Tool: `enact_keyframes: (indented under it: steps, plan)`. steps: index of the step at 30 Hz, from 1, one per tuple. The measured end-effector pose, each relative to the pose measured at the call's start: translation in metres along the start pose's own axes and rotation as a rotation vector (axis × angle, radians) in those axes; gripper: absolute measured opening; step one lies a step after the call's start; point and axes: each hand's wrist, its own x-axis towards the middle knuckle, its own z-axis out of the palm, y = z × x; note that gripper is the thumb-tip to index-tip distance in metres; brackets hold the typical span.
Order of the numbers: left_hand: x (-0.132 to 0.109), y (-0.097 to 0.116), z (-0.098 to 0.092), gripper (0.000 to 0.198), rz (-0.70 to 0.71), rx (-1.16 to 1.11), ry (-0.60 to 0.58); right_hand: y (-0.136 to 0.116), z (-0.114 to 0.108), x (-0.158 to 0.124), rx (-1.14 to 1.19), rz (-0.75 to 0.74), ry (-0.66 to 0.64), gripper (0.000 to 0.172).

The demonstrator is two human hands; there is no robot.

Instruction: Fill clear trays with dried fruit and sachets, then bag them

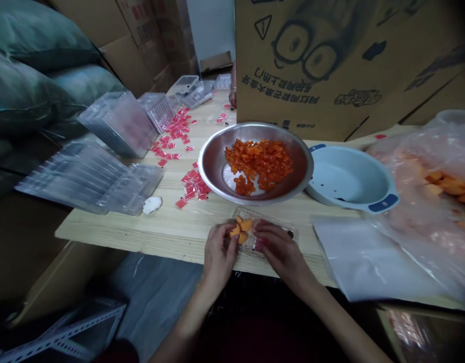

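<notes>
- Left hand (220, 247): thumb and fingers curled together at the tips, pinching orange pieces (244, 224) at the left end of a clear tray (240, 211); the grip probably steadies the loose pieces and the light tray alike
- Right hand (281, 246): fingers bent, tips gathered over the middle of the tray, with a red packet (258, 245) at the thumb tip; whether the packet is pinched or merely touched cannot be told
- Clear tray: flat near the front edge of the table (179, 229), directly before the person, a position that seems chosen so both hands can work over it; a small dark item (290, 234) shows at its right end
- Steel bowl (210, 159): just beyond the tray, its high sloping wall presumably there to contain the heap of small orange-red pieces (260, 159)
- Blue basin (351, 174): beside the bowl on the right, a few dark specks on its floor
- Plastic bag (444, 252): at the far right, larger orange pieces visible within, apparently held together by the film
- Red packets (194, 184): strewn left of the bowl, plausibly for easy reach
- Stacked clear trays (81, 171): at the left, leaning closely together, which likely saves table space
</notes>
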Motion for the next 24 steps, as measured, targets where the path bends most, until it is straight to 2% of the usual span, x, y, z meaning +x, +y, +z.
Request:
enact_keyframes:
  steps: [2,5,8,10,13,14,15,16,18,22,23,24]
  plan:
    - [0.003,0.001,0.004,0.018,0.116,0.219,0.043,0.001,-0.001,-0.005,-0.02,0.027,-0.017,0.023]
    - [0.01,0.004,-0.001,0.014,0.174,0.475,0.045,-0.001,0.001,-0.008,-0.018,0.064,-0.019,0.023]
    - [0.009,0.017,-0.005,0.017,0.235,0.497,0.058,-0.011,0.007,-0.004,0.095,0.183,0.046,0.024]
    - [0.0,0.031,-0.002,0.028,0.362,0.402,0.061,-0.02,0.013,0.0,0.335,0.363,0.092,0.032]
    - [-0.011,0.043,0.008,0.056,0.613,0.35,-0.141,-0.025,0.019,0.0,0.753,0.609,0.058,0.055]
    - [-0.011,0.041,0.007,0.064,0.638,0.387,-0.205,-0.023,0.019,-0.002,0.785,0.616,0.034,0.061]
    - [-0.007,0.036,0.001,0.068,0.62,0.431,-0.23,-0.018,0.018,-0.004,0.724,0.572,0.007,0.064]
    - [0.0,0.029,-0.011,0.066,0.567,0.464,-0.204,-0.012,0.015,-0.007,0.601,0.495,-0.021,0.062]
    - [0.021,0.011,-0.057,0.053,0.421,0.461,-0.038,0.002,0.01,-0.014,0.311,0.314,-0.048,0.053]
    - [0.081,-0.022,-0.188,0.03,0.085,0.402,0.381,0.023,0.007,-0.029,-0.116,0.06,-0.048,0.036]
    - [0.098,-0.03,-0.217,0.026,-0.034,0.423,0.415,0.026,0.01,-0.032,-0.216,-0.007,-0.057,0.036]
    - [0.113,-0.038,-0.239,0.021,-0.091,0.421,0.406,0.028,0.013,-0.034,-0.311,-0.069,-0.07,0.039]
